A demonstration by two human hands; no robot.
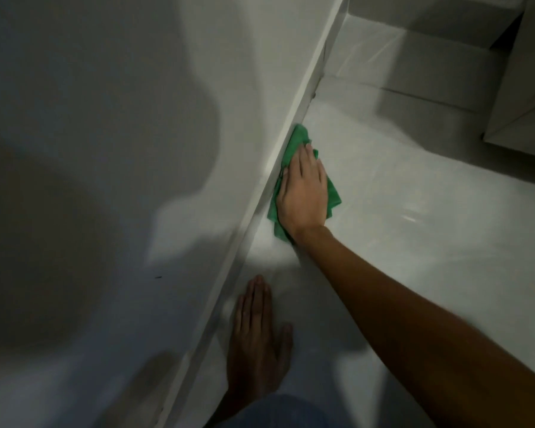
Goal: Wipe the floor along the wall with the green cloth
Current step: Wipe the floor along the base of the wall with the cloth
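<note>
With the right hand (303, 193) pressed flat on the crumpled green cloth (291, 149) against the white skirting board (260, 193) and the left hand (257, 341) spread empty behind, the cloth might bunch, missing the edge.

Both forearms are bare, with no sleeves, watch or rings showing on the right hand (303, 193) or left hand (255, 341). Blue denim-like fabric (278, 412) covers a knee at the lower edge.

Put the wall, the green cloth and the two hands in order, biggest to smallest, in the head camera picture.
1. Wall, by far the biggest.
2. Left hand and right hand: look similar; the left is nearer the camera, so no ranking.
3. Green cloth: partly hidden under the right hand, so unsure.
</note>
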